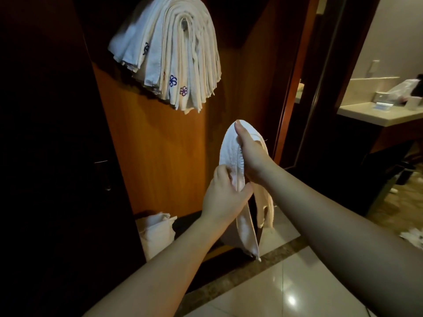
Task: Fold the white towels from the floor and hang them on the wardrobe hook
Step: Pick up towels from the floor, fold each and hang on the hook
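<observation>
1. The right hand (248, 154) is clamped on a white towel (231, 154) at its top, thumb pointing up along the folded edge, the fingers wrapped round the far side.
2. The left hand (225, 195) pinches the same towel lower down, thumb and fingers closed on the cloth just under the right hand — the two hands nearly touch.
3. The towel hangs folded lengthwise between them; one narrow tail drops below the left hand, and a second flap (creamier in tone) hangs behind the right wrist.
4. Above and to the left, a thick stack (167, 51) of folded towels is draped over the hook (184, 25) on the wooden wardrobe (160, 156) panel; several carry small purple flower marks.
5. More white cloth (155, 232) lies heaped at the wardrobe's foot, to the left of the hands.
6. The floor (286, 294) below is glossy tile with a dark border strip — a light reflects off it.
7. At right, a doorway shows a pale counter (377, 115) with items too blurred to name.
</observation>
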Tool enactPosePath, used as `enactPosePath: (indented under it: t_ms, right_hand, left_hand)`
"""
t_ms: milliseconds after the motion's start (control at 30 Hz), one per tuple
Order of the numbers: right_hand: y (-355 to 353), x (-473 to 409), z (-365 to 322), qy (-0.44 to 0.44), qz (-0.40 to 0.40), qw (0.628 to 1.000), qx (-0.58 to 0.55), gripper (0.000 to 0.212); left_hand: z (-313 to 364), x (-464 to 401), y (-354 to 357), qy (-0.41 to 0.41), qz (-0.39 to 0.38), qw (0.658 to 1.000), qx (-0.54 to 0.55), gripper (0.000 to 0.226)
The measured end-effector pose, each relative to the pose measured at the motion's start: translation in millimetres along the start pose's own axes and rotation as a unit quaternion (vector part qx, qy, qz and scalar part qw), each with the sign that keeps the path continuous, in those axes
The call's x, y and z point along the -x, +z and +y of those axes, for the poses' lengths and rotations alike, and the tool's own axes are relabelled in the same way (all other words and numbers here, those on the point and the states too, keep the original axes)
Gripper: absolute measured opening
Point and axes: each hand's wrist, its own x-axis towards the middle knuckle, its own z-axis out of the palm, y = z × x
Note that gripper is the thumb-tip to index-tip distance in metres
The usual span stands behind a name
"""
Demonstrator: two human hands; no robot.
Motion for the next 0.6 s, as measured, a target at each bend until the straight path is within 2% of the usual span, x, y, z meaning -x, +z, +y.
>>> enactPosePath:
  t_ms: [100, 167, 267, 333, 367, 433, 467, 533, 600]
  right_hand:
    - [1, 0, -4, -0.002, -0.022, 0.999, 0.041, 0.101]
    - [-1, 1, -8, -0.005, 0.000, 0.997, 0.083, 0.101]
    - [-10, 4, -11, -0.027, 0.040, 0.988, 0.150, 0.094]
    - [-17, 4, -9, -0.037, 0.049, 0.982, 0.178, 0.094]
    - [-19, 5, -8, -0.039, 0.047, 0.981, 0.185, 0.088]
    - [-21, 6, -6, -0.035, 0.041, 0.983, 0.178, 0.075]
    - [-21, 5, -3, -0.030, 0.041, 0.984, 0.170, 0.078]
    - [-22, 2, 0, -0.028, 0.049, 0.985, 0.161, 0.083]
    - [-22, -1, 1, -0.031, 0.048, 0.989, 0.139, 0.076]
  left_hand:
    - [0, -8, 1, -0.001, 0.026, 0.998, -0.048, 0.025]
    - [-3, -14, -5, -0.005, 0.053, 0.996, -0.066, 0.016]
    - [-10, -27, -22, 0.005, 0.105, 0.988, -0.115, 0.019]
    - [-14, -35, -33, 0.035, 0.151, 0.975, -0.161, 0.019]
    - [-15, -37, -36, 0.060, 0.161, 0.967, -0.189, 0.018]
    - [-18, -38, -38, 0.100, 0.151, 0.953, -0.243, 0.018]
    - [-20, -40, -41, 0.103, 0.144, 0.951, -0.253, 0.018]
    - [-21, -47, -52, 0.090, 0.148, 0.955, -0.239, 0.022]
    - [-22, -52, -59, 0.100, 0.156, 0.956, -0.228, 0.027]
